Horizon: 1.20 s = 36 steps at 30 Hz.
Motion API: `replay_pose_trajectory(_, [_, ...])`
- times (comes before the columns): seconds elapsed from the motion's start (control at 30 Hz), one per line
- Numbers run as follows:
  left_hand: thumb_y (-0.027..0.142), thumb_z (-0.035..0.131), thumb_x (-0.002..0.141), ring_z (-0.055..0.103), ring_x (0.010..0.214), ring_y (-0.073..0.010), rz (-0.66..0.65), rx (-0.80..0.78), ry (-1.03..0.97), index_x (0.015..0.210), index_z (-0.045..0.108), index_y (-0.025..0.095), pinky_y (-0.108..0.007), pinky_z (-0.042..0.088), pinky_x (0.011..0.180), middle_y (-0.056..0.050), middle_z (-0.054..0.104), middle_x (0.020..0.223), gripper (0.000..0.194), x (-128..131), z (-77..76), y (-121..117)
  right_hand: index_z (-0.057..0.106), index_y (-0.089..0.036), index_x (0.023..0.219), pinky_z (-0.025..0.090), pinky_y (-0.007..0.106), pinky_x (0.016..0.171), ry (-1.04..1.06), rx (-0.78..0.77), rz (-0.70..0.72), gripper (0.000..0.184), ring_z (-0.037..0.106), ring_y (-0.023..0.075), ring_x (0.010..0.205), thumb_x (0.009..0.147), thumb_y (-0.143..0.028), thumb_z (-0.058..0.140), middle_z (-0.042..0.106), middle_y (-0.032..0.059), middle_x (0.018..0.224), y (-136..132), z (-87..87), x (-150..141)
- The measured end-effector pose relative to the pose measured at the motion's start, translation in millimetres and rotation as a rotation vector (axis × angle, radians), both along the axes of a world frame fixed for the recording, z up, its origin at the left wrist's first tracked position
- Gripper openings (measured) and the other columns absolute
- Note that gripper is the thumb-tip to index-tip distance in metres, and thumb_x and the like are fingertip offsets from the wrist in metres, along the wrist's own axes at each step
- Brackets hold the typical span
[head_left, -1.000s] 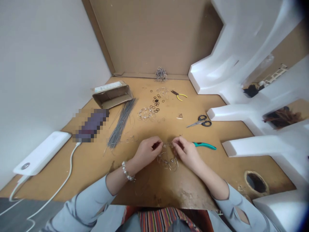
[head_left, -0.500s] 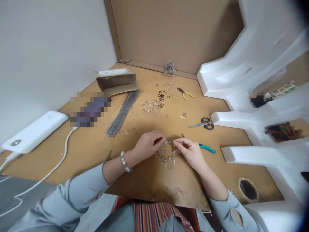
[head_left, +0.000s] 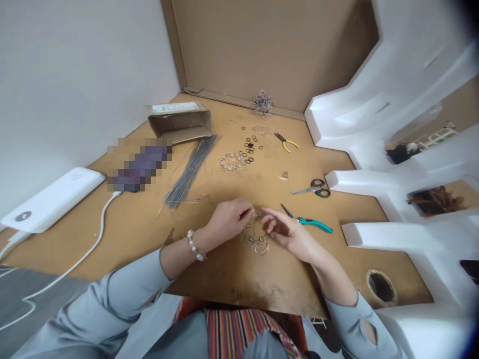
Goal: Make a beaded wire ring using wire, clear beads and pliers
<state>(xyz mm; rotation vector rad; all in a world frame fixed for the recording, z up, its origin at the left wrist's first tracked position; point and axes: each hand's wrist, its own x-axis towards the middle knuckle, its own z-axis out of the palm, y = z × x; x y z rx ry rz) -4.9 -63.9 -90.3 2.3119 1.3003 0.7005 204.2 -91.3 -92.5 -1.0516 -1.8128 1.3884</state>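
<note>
A ring of thin wire with clear beads (head_left: 256, 242) hangs between my hands above the near part of the table. My left hand (head_left: 232, 219) is closed, thumb and forefinger pinching the ring's upper left side. On the other side, my right hand (head_left: 286, 230) has its fingers apart and curved beside the ring's right edge, covering part of it; I see nothing gripped there. Pliers with teal handles (head_left: 315, 224) lie just beyond my right hand. Scissors with black handles (head_left: 317, 188) rest farther up on the right.
Beyond my hands lie another beaded wire ring (head_left: 232, 162), several small dark rings (head_left: 250, 145) and yellow-handled pliers (head_left: 287, 142). A bundle of grey wires (head_left: 190, 174) lies left, by an open cardboard box (head_left: 183, 124). A white power bank (head_left: 52, 199) with cables sits far left.
My right hand has loosened its pinch on the beaded wire ring and its fingers have spread. My left hand keeps its hold. More of the teal-handled pliers now shows.
</note>
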Motion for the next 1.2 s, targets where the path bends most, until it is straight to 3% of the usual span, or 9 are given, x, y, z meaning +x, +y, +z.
replay_pose_trajectory(0.1, [0.019, 0.044, 0.087, 0.05, 0.063, -0.0121, -0.003, 0.035, 0.033, 0.071, 0.056, 0.015, -0.023, 0.035, 0.059, -0.001, 0.056, 0.068, 0.021, -1, 2.1, 0, 0.05, -0.025, 0.127, 0.049, 0.028, 0.071, -0.087, 0.114, -0.048, 0.051, 0.054, 0.0107, 0.073, 0.077, -0.014, 0.055, 0.063, 0.0042, 0.098, -3, 0.2, -6])
replay_pose_trajectory(0.3, [0.019, 0.043, 0.088, 0.048, 0.062, -0.0119, -0.033, 0.077, 0.095, 0.07, 0.056, 0.015, -0.023, 0.033, 0.057, -0.001, 0.054, 0.067, 0.022, 0, 4.0, 0, 0.056, -0.019, 0.117, 0.049, 0.027, 0.069, -0.039, 0.046, 0.039, 0.042, 0.06, 0.0126, 0.077, 0.077, -0.01, 0.049, 0.063, 0.0049, 0.09, -2, 7.5, -3])
replay_pose_trajectory(0.5, [0.02, 0.044, 0.088, 0.052, 0.066, -0.0121, -0.044, 0.041, 0.064, 0.074, 0.058, 0.015, -0.023, 0.037, 0.061, -0.001, 0.056, 0.072, 0.02, 0, 0.8, 0, 0.054, -0.022, 0.123, 0.047, 0.025, 0.067, -0.241, 0.26, 0.041, 0.046, 0.054, 0.0114, 0.073, 0.079, -0.008, 0.047, 0.062, 0.004, 0.091, -1, 5.9, -3])
replay_pose_trajectory(0.67, [0.019, 0.045, 0.087, 0.052, 0.065, -0.0115, -0.05, 0.039, 0.059, 0.075, 0.058, 0.015, -0.022, 0.038, 0.061, -0.001, 0.057, 0.072, 0.018, 2, 2.0, -1, 0.056, -0.02, 0.119, 0.047, 0.025, 0.064, -0.305, 0.371, -0.136, 0.037, 0.052, 0.0109, 0.065, 0.082, -0.017, 0.054, 0.06, 0.0031, 0.083, 3, -4.6, -8])
replay_pose_trajectory(0.87, [0.019, 0.043, 0.088, 0.049, 0.062, -0.0119, -0.098, 0.186, 0.182, 0.073, 0.058, 0.015, -0.023, 0.035, 0.056, -0.001, 0.054, 0.071, 0.022, 9, 1.2, -8, 0.063, -0.018, 0.095, 0.045, 0.021, 0.055, -0.28, 0.294, -0.261, 0.018, 0.052, 0.0102, 0.056, 0.077, -0.019, 0.058, 0.059, 0.0, 0.069, 2, -10.3, -19])
replay_pose_trajectory(0.97, [0.02, 0.044, 0.089, 0.051, 0.065, -0.0122, -0.147, 0.132, 0.102, 0.08, 0.061, 0.015, -0.023, 0.038, 0.059, -0.002, 0.056, 0.074, 0.02, 12, 3.9, -13, 0.063, -0.017, 0.093, 0.042, 0.021, 0.053, -0.33, 0.294, -0.329, 0.017, 0.051, 0.0102, 0.054, 0.076, -0.019, 0.058, 0.058, -0.0012, 0.064, -1, -2.3, -22])
replay_pose_trajectory(1.1, [0.027, 0.051, 0.088, 0.054, 0.071, -0.0122, -0.198, -0.053, -0.171, 0.084, 0.063, 0.017, -0.023, 0.043, 0.066, -0.002, 0.059, 0.077, 0.017, 8, 13.9, -11, 0.066, -0.018, 0.08, 0.039, 0.021, 0.053, -0.456, 0.392, -0.242, 0.01, 0.052, 0.0107, 0.055, 0.078, -0.018, 0.056, 0.057, -0.001, 0.061, -3, 6.7, -19])
replay_pose_trajectory(1.2, [0.027, 0.049, 0.089, 0.056, 0.082, -0.0132, -0.173, -0.093, -0.328, 0.09, 0.063, 0.017, -0.025, 0.045, 0.074, -0.004, 0.061, 0.087, 0.017, 1, 20.0, -6, 0.066, -0.019, 0.081, 0.04, 0.021, 0.053, -0.452, 0.396, -0.308, 0.012, 0.053, 0.0104, 0.054, 0.081, -0.023, 0.055, 0.06, -0.0011, 0.061, -1, 6.7, -12])
